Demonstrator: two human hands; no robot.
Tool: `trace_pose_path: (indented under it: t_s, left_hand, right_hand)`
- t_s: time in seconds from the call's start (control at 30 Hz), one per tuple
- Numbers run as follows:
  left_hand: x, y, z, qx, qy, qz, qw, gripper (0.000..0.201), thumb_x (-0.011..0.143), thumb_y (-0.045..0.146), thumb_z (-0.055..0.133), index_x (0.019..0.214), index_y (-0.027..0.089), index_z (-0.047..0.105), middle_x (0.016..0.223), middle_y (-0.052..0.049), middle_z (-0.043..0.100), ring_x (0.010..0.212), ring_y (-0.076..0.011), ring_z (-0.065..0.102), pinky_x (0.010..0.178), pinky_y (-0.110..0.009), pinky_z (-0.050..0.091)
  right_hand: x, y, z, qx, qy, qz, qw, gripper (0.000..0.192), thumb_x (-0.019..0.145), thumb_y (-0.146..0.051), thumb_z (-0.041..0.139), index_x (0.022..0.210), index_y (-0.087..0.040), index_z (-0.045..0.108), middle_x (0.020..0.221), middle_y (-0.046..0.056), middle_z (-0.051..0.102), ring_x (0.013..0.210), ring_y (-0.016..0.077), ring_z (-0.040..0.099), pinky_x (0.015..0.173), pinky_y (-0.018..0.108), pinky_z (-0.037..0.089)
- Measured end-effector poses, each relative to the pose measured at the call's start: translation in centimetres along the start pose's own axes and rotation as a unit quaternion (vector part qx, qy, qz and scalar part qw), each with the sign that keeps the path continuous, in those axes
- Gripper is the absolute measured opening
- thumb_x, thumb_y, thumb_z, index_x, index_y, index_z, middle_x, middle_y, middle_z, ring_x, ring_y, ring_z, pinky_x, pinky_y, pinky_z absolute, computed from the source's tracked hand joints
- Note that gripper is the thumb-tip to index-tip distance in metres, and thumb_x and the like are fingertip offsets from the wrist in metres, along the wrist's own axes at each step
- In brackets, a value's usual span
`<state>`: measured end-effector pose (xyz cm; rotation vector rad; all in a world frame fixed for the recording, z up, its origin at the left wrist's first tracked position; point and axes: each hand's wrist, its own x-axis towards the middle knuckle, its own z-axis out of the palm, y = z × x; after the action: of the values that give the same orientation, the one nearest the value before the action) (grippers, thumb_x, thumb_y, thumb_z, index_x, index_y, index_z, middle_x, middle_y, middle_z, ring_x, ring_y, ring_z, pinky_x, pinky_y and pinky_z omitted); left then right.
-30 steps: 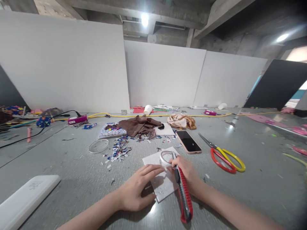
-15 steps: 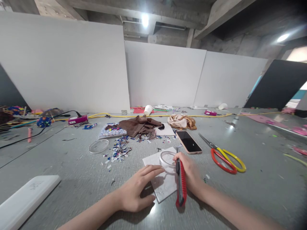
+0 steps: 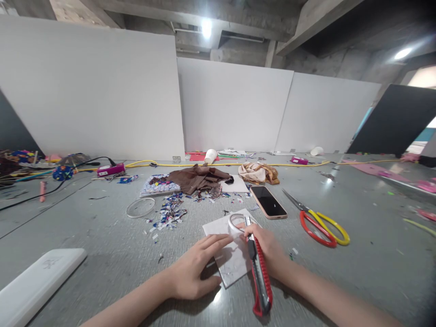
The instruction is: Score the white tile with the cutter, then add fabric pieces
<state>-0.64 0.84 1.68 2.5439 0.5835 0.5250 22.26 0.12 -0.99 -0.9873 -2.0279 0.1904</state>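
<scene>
A red and black box cutter [image 3: 260, 277] is gripped in my right hand [image 3: 267, 245], its blade end pointing away over a white board [image 3: 235, 263]. On that board lies a white ring [image 3: 234, 221], which looks like a roll of tape; the cutter's tip overlaps its right side in view. My left hand [image 3: 197, 268] rests with fingers stretched out and thumb apart, its fingertips at the ring's near edge and over the board's left side. Part of the board is hidden by my hands and the cutter.
Scissors [image 3: 320, 225] with red and yellow handles and a phone [image 3: 269, 202] lie to the right. Ahead are brown cloth [image 3: 200, 179], fabric scraps [image 3: 170, 211] and a tan cloth [image 3: 257, 172]. A clear ring [image 3: 140, 207] and a white power bank [image 3: 41, 284] lie left.
My right hand has turned the box cutter, so its rear end swung nearer to me and slightly right while its tip shifted left over the ring. My left hand stays put.
</scene>
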Motion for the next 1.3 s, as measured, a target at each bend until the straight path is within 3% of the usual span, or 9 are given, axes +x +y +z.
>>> trace_pose_path:
  t_s: [0.27, 0.43, 0.53, 0.67, 0.8, 0.93, 1.13, 1.23, 1.3]
  left_hand:
    - [-0.4, -0.6, 0.9, 0.024, 0.023, -0.047, 0.998, 0.070, 0.083, 0.018, 0.049, 0.140, 0.025, 0.008, 0.143, -0.012, 0.029, 0.127, -0.0246, 0.034, 0.102, -0.043, 0.034]
    - [0.2, -0.1, 0.5, 0.060, 0.071, -0.049, 0.994, 0.041, 0.091, 0.022, 0.039, 0.131, 0.022, 0.032, 0.137, -0.011, 0.036, 0.122, -0.0225, 0.039, 0.099, -0.040, 0.037]
    - [1.5, 1.1, -0.3, 0.101, 0.026, 0.012, 0.995, 0.030, 0.092, 0.024, 0.039, 0.121, 0.021, 0.046, 0.133, -0.009, 0.043, 0.120, -0.0227, 0.041, 0.100, -0.041, 0.036]
    - [4.1, 2.1, 0.0, 0.127, -0.054, 0.075, 0.988, 0.040, 0.088, 0.027, 0.047, 0.128, 0.020, 0.042, 0.134, -0.007, 0.045, 0.123, -0.0246, 0.038, 0.104, -0.043, 0.028]
    - [6.4, 1.5, 1.4, 0.134, -0.077, 0.085, 0.984, 0.041, 0.090, 0.032, 0.044, 0.129, 0.019, 0.041, 0.134, -0.009, 0.046, 0.124, -0.0238, 0.039, 0.105, -0.044, 0.026]
    - [7.2, 0.6, 1.9, 0.159, -0.064, 0.039, 0.984, 0.037, 0.089, 0.031, 0.045, 0.124, 0.016, 0.044, 0.131, -0.011, 0.048, 0.121, -0.0241, 0.043, 0.102, -0.042, 0.031]
    - [6.2, -0.2, 1.2, 0.241, -0.034, -0.049, 0.969, 0.036, 0.089, 0.034, 0.046, 0.119, 0.016, 0.047, 0.127, -0.008, 0.052, 0.118, -0.0169, 0.046, 0.100, -0.026, 0.034]
    - [5.6, -1.4, 0.4, 0.282, 0.008, -0.142, 0.949, 0.038, 0.088, 0.036, 0.045, 0.117, 0.011, 0.050, 0.124, -0.013, 0.054, 0.115, -0.0237, 0.048, 0.098, -0.034, 0.036]
    - [5.0, -2.4, -0.5, 0.320, 0.057, -0.233, 0.917, 0.042, 0.089, 0.036, 0.043, 0.115, 0.005, 0.051, 0.120, -0.022, 0.054, 0.115, -0.0330, 0.047, 0.097, -0.046, 0.034]
  right_hand:
    - [-0.4, 0.9, 0.0, 0.033, 0.081, 0.035, 0.996, 0.009, 0.083, -0.018, 0.045, 0.076, -0.023, 0.046, 0.074, 0.001, 0.060, 0.086, 0.0206, 0.061, 0.067, 0.029, 0.045]
    - [0.4, 1.7, -0.6, 0.053, 0.189, 0.087, 0.977, 0.010, 0.083, -0.014, 0.045, 0.079, -0.024, 0.044, 0.094, 0.004, 0.064, 0.095, 0.0214, 0.061, 0.074, 0.033, 0.046]
    - [0.7, 1.9, -0.6, 0.054, 0.206, 0.124, 0.969, 0.008, 0.084, -0.018, 0.047, 0.081, -0.024, 0.042, 0.101, 0.006, 0.064, 0.091, 0.0214, 0.061, 0.075, 0.034, 0.045]
    - [0.7, 1.9, -0.5, 0.061, 0.188, 0.150, 0.969, 0.006, 0.085, -0.021, 0.047, 0.082, -0.024, 0.042, 0.100, 0.007, 0.064, 0.089, 0.0223, 0.061, 0.076, 0.035, 0.045]
    - [0.7, 2.0, -0.5, 0.059, 0.192, 0.165, 0.966, 0.006, 0.083, -0.021, 0.048, 0.081, -0.023, 0.042, 0.098, 0.007, 0.064, 0.087, 0.0216, 0.061, 0.075, 0.035, 0.046]
    - [0.8, 2.2, -0.3, 0.078, 0.196, 0.172, 0.962, 0.008, 0.082, -0.023, 0.049, 0.079, -0.023, 0.042, 0.096, 0.006, 0.064, 0.086, 0.0196, 0.061, 0.074, 0.033, 0.047]
    - [0.6, 2.3, -0.1, 0.096, 0.176, 0.177, 0.964, 0.007, 0.084, -0.025, 0.048, 0.080, -0.021, 0.044, 0.097, 0.005, 0.064, 0.085, 0.0189, 0.059, 0.072, 0.031, 0.045]
    - [0.6, 2.0, -0.3, 0.101, 0.146, 0.189, 0.966, 0.006, 0.084, -0.026, 0.047, 0.084, -0.021, 0.047, 0.095, 0.005, 0.063, 0.084, 0.0184, 0.059, 0.072, 0.030, 0.044]
    - [0.7, 1.8, -0.4, 0.097, 0.131, 0.196, 0.967, 0.007, 0.084, -0.027, 0.047, 0.086, -0.020, 0.049, 0.094, 0.005, 0.063, 0.083, 0.0185, 0.058, 0.073, 0.031, 0.043]
